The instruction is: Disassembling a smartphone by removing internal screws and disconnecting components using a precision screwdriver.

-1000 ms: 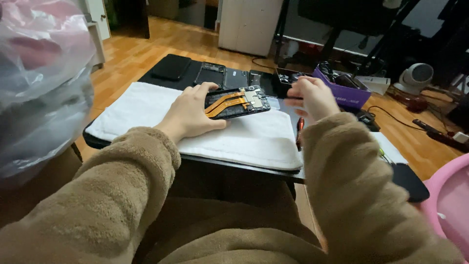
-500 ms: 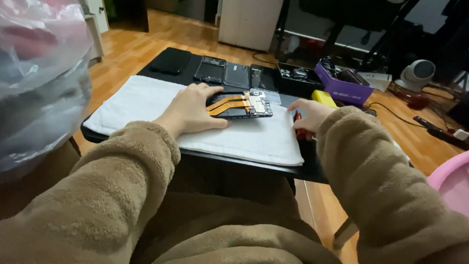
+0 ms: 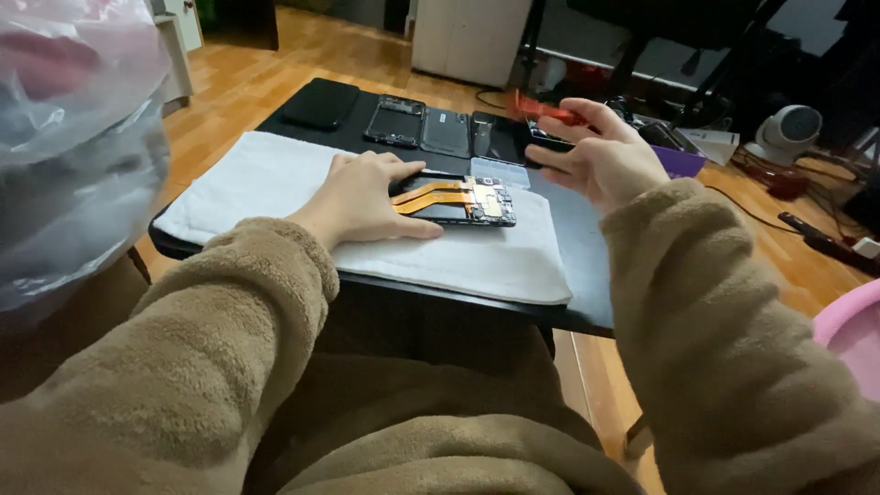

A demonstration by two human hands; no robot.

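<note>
Covering a black table (image 3: 587, 302) — white towel (image 3: 266, 179), wooden floor (image 3: 247, 82).

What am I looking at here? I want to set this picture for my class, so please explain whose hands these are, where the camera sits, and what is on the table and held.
No machine: a person wearing a head camera looks down at their own hands. The left hand presses on an opened phone with orange ribbon cables, lying on a white towel on a black table. The right hand holds a red tool raised above the table. More phone parts line the far edge.
</note>
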